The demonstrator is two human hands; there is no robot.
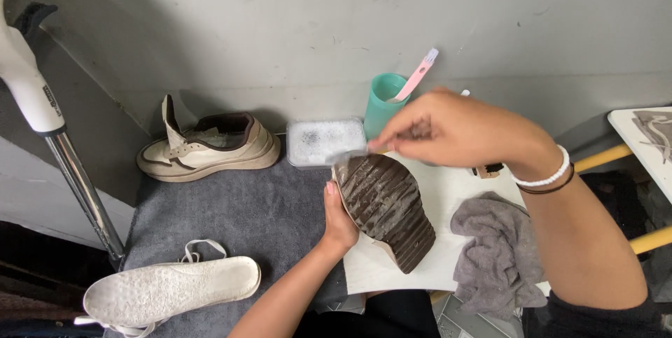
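Grey wall backs a worktop [231,212] laid with dark felt. At its middle the left hand [341,220] grips a shoe [387,206] turned sole-up, fingers curled round its edge. Just above, the right hand [455,130] pinches something blurred against the sole. Beyond those fingers sit a soapy tray [325,142] and teal cup [383,100]; a grey cloth [498,254] lies rightward.

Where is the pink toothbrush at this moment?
In the head view, the pink toothbrush stands in the teal cup by the grey wall, right of centre, beside the clear container and behind the right hand.
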